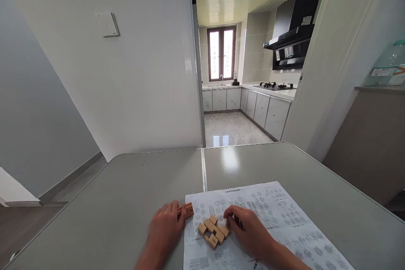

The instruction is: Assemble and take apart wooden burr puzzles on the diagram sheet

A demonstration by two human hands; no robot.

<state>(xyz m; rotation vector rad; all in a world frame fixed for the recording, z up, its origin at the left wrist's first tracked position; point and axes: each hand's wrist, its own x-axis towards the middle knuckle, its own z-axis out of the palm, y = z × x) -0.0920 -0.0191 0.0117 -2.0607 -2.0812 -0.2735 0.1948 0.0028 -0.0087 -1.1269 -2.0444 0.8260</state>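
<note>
On the printed sheet (268, 215) lies a cluster of light wooden puzzle pieces (218, 234), notched bars fitted together with a small gap in the middle. At the sheet's left edge my left hand (166, 225) is closed around reddish-brown wooden puzzle pieces (189, 210), whose ends stick out past the thumb. Just right of the light cluster rests my right hand (248, 228), its fingers curled in and the thumb bent toward them. Whether those fingers hold anything is hidden. Rows of small block diagrams and some text cover the sheet.
Both hands are over a grey-green table (152, 177) with a pale seam (203, 168) down its middle. Beyond its far edge a doorway opens onto a kitchen with a stove (275, 86) and range hood (292, 29). A large clear bottle (387, 65) stands on a ledge at right.
</note>
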